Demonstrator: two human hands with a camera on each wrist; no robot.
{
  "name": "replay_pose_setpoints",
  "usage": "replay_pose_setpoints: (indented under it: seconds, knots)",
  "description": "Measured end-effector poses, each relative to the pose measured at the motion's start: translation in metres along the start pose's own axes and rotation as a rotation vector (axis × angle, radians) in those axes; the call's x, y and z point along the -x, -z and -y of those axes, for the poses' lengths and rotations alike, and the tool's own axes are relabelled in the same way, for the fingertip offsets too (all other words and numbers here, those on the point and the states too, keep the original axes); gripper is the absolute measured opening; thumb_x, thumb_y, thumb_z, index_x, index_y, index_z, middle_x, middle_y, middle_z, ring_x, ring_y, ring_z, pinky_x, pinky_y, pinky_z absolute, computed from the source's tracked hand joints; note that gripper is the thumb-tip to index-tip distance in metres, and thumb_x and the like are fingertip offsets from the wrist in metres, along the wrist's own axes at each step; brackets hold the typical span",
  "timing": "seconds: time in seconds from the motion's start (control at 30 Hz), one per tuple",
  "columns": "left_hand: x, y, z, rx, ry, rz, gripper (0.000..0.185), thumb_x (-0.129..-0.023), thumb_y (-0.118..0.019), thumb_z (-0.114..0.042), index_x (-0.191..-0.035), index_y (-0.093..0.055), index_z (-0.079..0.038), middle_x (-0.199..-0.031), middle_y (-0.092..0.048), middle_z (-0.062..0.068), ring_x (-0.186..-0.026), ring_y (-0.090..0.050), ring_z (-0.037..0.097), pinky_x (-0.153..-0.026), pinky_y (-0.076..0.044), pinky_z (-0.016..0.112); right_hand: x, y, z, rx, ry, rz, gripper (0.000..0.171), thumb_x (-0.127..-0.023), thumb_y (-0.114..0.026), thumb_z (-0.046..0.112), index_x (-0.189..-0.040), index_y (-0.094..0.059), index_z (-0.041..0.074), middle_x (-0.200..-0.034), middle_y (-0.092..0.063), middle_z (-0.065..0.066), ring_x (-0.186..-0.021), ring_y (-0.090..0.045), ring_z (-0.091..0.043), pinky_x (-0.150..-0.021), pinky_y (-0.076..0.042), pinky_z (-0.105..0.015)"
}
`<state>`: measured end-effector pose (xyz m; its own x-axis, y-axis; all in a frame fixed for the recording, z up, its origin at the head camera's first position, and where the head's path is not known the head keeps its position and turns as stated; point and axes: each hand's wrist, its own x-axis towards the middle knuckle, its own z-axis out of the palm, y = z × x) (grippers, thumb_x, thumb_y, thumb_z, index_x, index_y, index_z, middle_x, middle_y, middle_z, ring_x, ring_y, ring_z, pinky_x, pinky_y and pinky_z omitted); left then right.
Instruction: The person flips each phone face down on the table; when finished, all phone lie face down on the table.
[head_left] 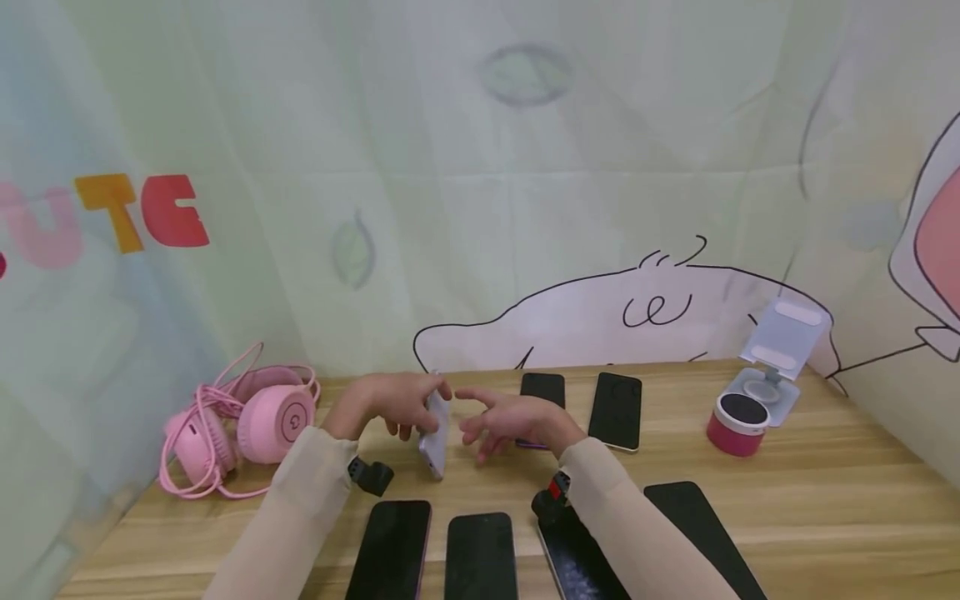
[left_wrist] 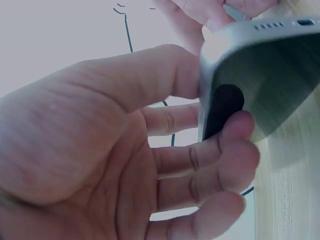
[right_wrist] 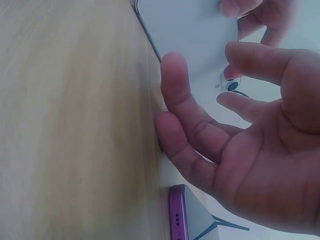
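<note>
The left hand [head_left: 397, 400] is gripping a pale-backed smartphone [head_left: 437, 429], the thumb lying along one side edge and the other fingers reaching round to the dark screen face. The smartphone is standing on its long edge, to the right of the pink headphones [head_left: 277, 422], and its back is facing the right hand [head_left: 517, 421]. The right hand is holding nothing; its fingers are hanging loosely bent just beside that back (contact is remaining unclear between views). Both wrists are carrying small black cameras [head_left: 371, 477] below cream sleeves [head_left: 311, 492].

Farther right of the headphones, a purple-edged smartphone [head_left: 543, 389] and a light-framed black smartphone [head_left: 616, 411] are lying flat. Nearer the wearer than the headphones, and also to their right, four dark smartphones [head_left: 481, 557] are lying in a row (the right forearm is partly covering one). At the far right from the headphones, a magenta cylinder [head_left: 737, 437] with a dark top is standing before an unfolded pale stand [head_left: 783, 337]. A wood-grain tabletop [head_left: 847, 483] is supporting the headphones, and a printed fabric backdrop [head_left: 450, 208] is hanging behind them.
</note>
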<state>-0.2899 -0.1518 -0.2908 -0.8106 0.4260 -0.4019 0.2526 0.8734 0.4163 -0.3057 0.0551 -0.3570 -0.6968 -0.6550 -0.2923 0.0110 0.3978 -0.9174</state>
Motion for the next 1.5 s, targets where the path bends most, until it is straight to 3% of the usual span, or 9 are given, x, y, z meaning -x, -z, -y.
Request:
replay_pose_setpoints:
  seconds: [0.2,0.47,0.83,1.07,1.33,1.5]
  knots:
    - [-0.003,-0.004,0.001,-0.008,0.030,0.018,0.052,-0.091,-0.072,-0.012,-0.136,-0.047,-0.010,-0.099,-0.058,0.011,-0.059,-0.059,0.019,-0.053,-0.052,0.029,-0.001,-0.002,-0.003,-0.033,-0.004,-0.002,0.070,-0.098,-0.063,0.018,-0.158,-0.026,0.020,-0.111,-0.063,-0.016,-0.077,-0.069,-0.023,-0.074,-0.051,-0.031]
    - [-0.009,-0.014,0.006,0.001,0.077,0.051,0.058,-0.090,-0.076,-0.017,-0.141,-0.046,-0.017,-0.096,-0.059,0.011,-0.060,-0.059,0.019,-0.054,-0.052,0.028,-0.003,-0.001,-0.002,-0.018,-0.038,-0.024,0.067,-0.100,-0.061,0.021,-0.157,-0.026,0.019,-0.110,-0.062,-0.016,-0.076,-0.068,-0.022,-0.071,-0.052,-0.029]
    - [-0.013,-0.024,0.013,0.049,0.166,0.111,0.078,-0.089,-0.077,-0.029,-0.152,-0.031,-0.024,-0.091,-0.066,0.010,-0.058,-0.058,0.018,-0.056,-0.052,0.026,-0.003,-0.002,0.001,0.005,-0.036,-0.062,0.064,-0.101,-0.060,0.022,-0.157,-0.029,0.016,-0.103,-0.059,-0.018,-0.075,-0.070,-0.022,-0.072,-0.054,-0.031]
    - [-0.013,-0.027,0.011,0.048,0.161,0.122,0.074,-0.091,-0.073,-0.035,-0.152,-0.033,-0.023,-0.089,-0.068,0.009,-0.063,-0.062,0.019,-0.067,-0.056,0.030,-0.001,0.002,-0.002,-0.017,-0.026,-0.055,0.061,-0.102,-0.058,0.020,-0.156,-0.030,0.013,-0.097,-0.059,-0.015,-0.076,-0.069,-0.022,-0.073,-0.053,-0.031]
    - [-0.018,-0.025,0.006,0.026,0.132,0.132,0.069,-0.093,-0.071,-0.036,-0.151,-0.036,-0.022,-0.090,-0.068,0.008,-0.067,-0.065,0.021,-0.071,-0.054,0.032,0.008,0.012,-0.002,0.012,-0.015,-0.043,0.055,-0.101,-0.058,0.015,-0.152,-0.038,0.012,-0.114,-0.062,-0.018,-0.084,-0.070,-0.025,-0.082,-0.055,-0.036]
    - [-0.017,-0.023,-0.001,0.011,0.109,0.143,0.064,-0.094,-0.070,-0.036,-0.149,-0.040,-0.022,-0.089,-0.068,0.008,-0.065,-0.060,0.020,-0.069,-0.052,0.031,0.013,0.021,0.001,0.056,0.000,-0.016,0.049,-0.098,-0.060,0.013,-0.145,-0.048,0.009,-0.115,-0.066,-0.015,-0.082,-0.070,-0.024,-0.084,-0.055,-0.036]
